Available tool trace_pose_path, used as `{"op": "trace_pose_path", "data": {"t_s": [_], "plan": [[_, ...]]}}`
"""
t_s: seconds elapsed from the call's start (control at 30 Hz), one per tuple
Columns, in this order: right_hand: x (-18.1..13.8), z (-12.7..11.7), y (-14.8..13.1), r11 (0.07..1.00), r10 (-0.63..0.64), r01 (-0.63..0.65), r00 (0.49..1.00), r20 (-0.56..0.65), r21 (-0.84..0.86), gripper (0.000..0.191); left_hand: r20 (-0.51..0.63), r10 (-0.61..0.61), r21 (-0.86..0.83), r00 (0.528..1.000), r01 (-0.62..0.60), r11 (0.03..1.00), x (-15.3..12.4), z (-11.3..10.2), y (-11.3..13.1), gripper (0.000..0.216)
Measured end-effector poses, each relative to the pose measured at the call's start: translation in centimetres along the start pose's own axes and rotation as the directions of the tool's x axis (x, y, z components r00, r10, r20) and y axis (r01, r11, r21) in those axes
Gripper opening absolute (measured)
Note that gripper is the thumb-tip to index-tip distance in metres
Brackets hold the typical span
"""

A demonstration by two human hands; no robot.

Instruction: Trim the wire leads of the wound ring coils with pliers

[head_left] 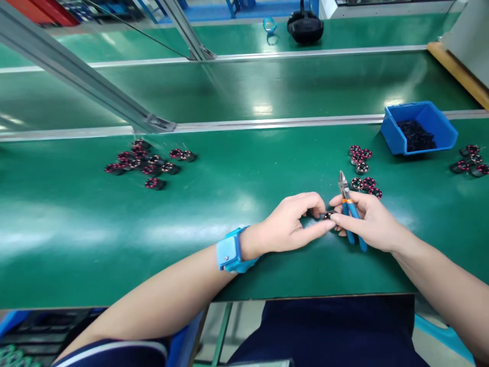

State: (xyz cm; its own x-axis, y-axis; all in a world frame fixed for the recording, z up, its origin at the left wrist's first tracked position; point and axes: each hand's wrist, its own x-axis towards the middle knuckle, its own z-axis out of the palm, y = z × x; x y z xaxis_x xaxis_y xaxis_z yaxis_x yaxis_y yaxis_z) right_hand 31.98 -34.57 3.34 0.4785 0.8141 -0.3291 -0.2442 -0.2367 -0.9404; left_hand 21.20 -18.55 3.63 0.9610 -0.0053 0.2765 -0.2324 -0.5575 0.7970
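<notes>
My left hand (290, 224), with a blue wrist strap (231, 251) on the wrist, pinches a small dark round coil part (327, 215) at its fingertips. My right hand (367, 219) meets it from the right and also touches the part. That hand grips blue-handled cutting pliers (348, 204), jaws pointing up and away. Both hands rest low over the green table (244, 204) near its front edge.
Several black and pink coil parts lie in a group at the left (147, 162), another just beyond the pliers (362, 171), more at the far right (469, 160). A blue bin (418, 127) holds dark bits. Metal rails and a slanted metal strut (87, 84) cross behind.
</notes>
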Motion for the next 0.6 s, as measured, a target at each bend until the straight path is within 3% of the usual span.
{"op": "trace_pose_path", "data": {"t_s": [0.1, 0.2, 0.27, 0.37, 0.5, 0.6], "plan": [[0.1, 0.0, 0.1, 0.998, 0.009, -0.010, 1.000, 0.017, 0.055, 0.037, 0.109, -0.102, -0.113, 0.989, 0.114, 0.987, -0.4, -1.1, 0.3, 0.022], [0.3, -0.1, 0.3, 0.995, 0.031, -0.031, 1.000, 0.007, 0.095, 0.036, 0.274, -0.181, -0.389, 0.945, 0.281, 0.877, -0.7, -2.5, 0.1, 0.027], [0.3, -0.1, 0.3, 0.993, 0.053, -0.053, 0.999, 0.005, 0.108, 0.036, 0.201, -0.237, -0.451, 0.951, 0.304, 0.839, -0.8, -3.0, -0.1, 0.029], [0.3, 0.0, 0.1, 0.990, 0.085, -0.084, 0.996, 0.001, 0.109, 0.038, 0.063, -0.292, -0.306, 0.954, 0.297, 0.905, -0.5, -2.3, 0.0, 0.030], [0.3, 0.3, -0.1, 0.989, 0.084, -0.084, 0.996, 0.005, 0.119, 0.040, 0.062, -0.202, -0.126, 0.977, 0.209, 0.970, 0.0, -0.1, 0.5, 0.031], [0.3, 0.4, -0.1, 0.987, 0.087, -0.089, 0.996, 0.023, 0.132, 0.038, -0.124, -0.166, -0.181, 0.978, 0.142, 0.973, 0.1, 0.3, 0.0, 0.034]]}}
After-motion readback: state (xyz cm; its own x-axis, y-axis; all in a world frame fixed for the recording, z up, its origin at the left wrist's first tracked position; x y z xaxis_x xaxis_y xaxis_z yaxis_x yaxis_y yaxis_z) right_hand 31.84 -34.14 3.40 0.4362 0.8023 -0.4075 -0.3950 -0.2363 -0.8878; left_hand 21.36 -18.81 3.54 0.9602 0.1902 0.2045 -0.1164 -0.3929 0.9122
